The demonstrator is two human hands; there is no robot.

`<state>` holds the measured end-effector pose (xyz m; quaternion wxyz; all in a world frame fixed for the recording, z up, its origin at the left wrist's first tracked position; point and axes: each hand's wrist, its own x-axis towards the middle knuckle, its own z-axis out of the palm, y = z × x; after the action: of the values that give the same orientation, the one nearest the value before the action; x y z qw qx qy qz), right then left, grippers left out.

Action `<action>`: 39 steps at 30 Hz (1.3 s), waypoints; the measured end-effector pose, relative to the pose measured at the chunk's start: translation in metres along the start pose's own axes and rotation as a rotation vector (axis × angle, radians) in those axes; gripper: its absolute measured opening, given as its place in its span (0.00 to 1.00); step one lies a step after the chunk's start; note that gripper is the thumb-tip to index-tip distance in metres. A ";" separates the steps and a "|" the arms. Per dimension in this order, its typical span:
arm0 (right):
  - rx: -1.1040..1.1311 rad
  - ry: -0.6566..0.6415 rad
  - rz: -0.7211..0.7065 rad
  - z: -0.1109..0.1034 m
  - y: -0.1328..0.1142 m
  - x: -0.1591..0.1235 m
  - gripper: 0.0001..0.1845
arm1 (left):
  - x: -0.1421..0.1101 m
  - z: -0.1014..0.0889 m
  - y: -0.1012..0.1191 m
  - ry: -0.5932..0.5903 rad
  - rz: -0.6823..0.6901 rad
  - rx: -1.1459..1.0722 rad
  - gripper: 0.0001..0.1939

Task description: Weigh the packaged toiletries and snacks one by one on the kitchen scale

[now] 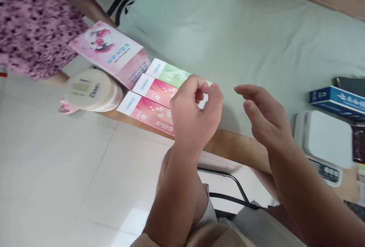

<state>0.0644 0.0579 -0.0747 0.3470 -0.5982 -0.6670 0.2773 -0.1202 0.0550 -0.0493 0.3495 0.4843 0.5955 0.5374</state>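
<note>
My left hand is above the table's front edge, over the right ends of the row of small boxes. Its fingers curl loosely, with a gap to the thumb and nothing visible in them. To its right, my right hand hovers open, thumb apart from the fingers, holding nothing. A green and white box, a pink and white box and another pink box lie side by side; my left hand partly covers them. Beyond their left ends is a larger pink box with a flower picture.
A Dove tub with a cream lid stands at the table's left corner. At the right are a white kitchen scale and a blue box. A person in a purple patterned garment is at the left. Pale green cloth covers the table.
</note>
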 end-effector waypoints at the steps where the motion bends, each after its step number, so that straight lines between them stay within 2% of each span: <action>1: -0.002 0.031 0.003 -0.014 0.004 -0.011 0.20 | -0.003 0.006 0.003 -0.029 0.020 -0.022 0.17; 7: -0.020 0.267 0.145 -0.088 0.048 -0.056 0.14 | -0.020 0.060 0.016 -0.265 0.054 -0.101 0.16; 11: 0.003 0.366 0.171 -0.123 0.080 -0.071 0.11 | -0.034 0.109 0.024 -0.416 0.016 -0.098 0.15; 15: 0.075 0.481 0.207 -0.150 0.107 -0.087 0.10 | -0.053 0.155 0.026 -0.614 0.006 -0.005 0.13; 19: 0.174 0.550 0.233 -0.168 0.128 -0.097 0.09 | -0.062 0.194 0.028 -0.728 0.059 0.177 0.08; 23: 0.205 0.520 0.222 -0.179 0.135 -0.101 0.10 | -0.048 0.249 0.043 -0.710 0.200 0.381 0.06; 25: 0.239 0.520 0.208 -0.182 0.134 -0.103 0.11 | -0.033 0.286 0.051 -0.704 0.333 0.449 0.11; 27: 0.304 0.534 0.206 -0.184 0.131 -0.104 0.12 | -0.018 0.324 0.055 -0.754 0.443 0.506 0.17; 30: 0.385 0.562 0.211 -0.186 0.128 -0.107 0.14 | 0.000 0.368 0.050 -0.856 0.423 0.585 0.26; 32: 0.416 0.575 0.224 -0.186 0.128 -0.107 0.14 | 0.006 0.383 0.045 -0.913 0.411 0.628 0.23; 34: 0.440 0.584 0.242 -0.184 0.127 -0.105 0.14 | 0.010 0.387 0.041 -0.927 0.421 0.653 0.19; 37: 0.472 0.606 0.247 -0.180 0.125 -0.100 0.13 | 0.015 0.378 0.043 -0.884 0.412 0.659 0.18; 39: 0.472 0.625 0.228 -0.178 0.122 -0.097 0.12 | 0.019 0.362 0.052 -0.837 0.401 0.672 0.18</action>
<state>0.2842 -0.0304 -0.0751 0.6277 -0.6277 -0.3770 0.2642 0.2237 0.1801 -0.0610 0.2733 0.8439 0.4410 0.1368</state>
